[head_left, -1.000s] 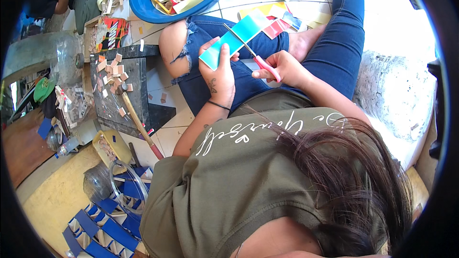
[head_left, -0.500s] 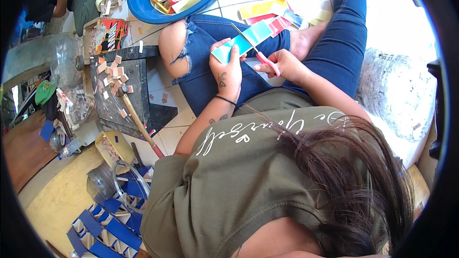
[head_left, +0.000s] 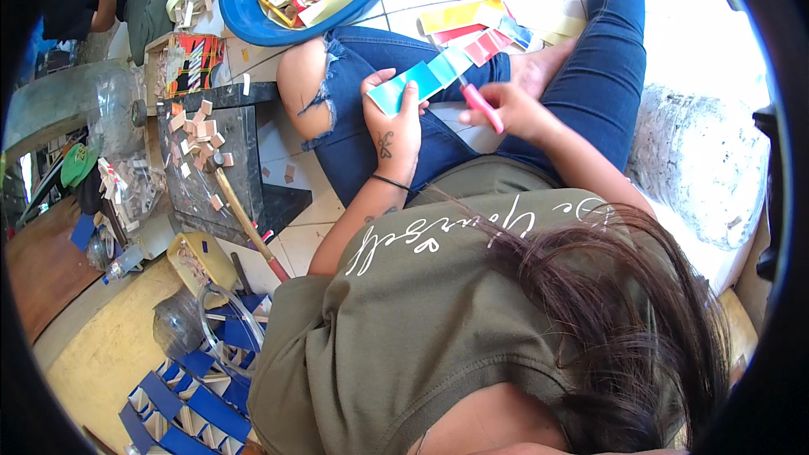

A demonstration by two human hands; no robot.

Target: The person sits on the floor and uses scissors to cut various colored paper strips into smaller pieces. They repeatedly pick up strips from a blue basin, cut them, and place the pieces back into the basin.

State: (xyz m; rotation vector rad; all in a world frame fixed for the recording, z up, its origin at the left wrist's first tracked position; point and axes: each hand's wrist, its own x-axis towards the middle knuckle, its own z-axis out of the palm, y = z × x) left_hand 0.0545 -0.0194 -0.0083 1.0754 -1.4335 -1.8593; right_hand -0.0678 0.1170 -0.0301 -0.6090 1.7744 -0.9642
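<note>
My left hand [head_left: 394,125] grips a long printed paper strip [head_left: 428,77], turquoise at the near end and shading to pale blue and pink at the far end. The thumb lies on top of it. A pair of scissors [head_left: 483,109] with pink handles is in my right hand [head_left: 524,113], the fingers in the loops. Its blades point up toward the strip's right edge and mostly cannot be seen; whether they touch the paper I cannot tell. Both hands are over my lap, above my jeans [head_left: 619,59].
A blue basin [head_left: 244,27] of paper scraps stands ahead, with yellow and red paper sheets [head_left: 459,18] beside my foot. To the left, a dark stool [head_left: 240,131] bears small wooden blocks and a hammer [head_left: 244,217]. Blue slatted pieces [head_left: 160,392] lie lower left. Another person's arm [head_left: 107,4] shows upper left.
The scissors have drawn back from across the strip toward its right edge, and their blades have swung out of sight. My left hand and the strip have shifted slightly left.
</note>
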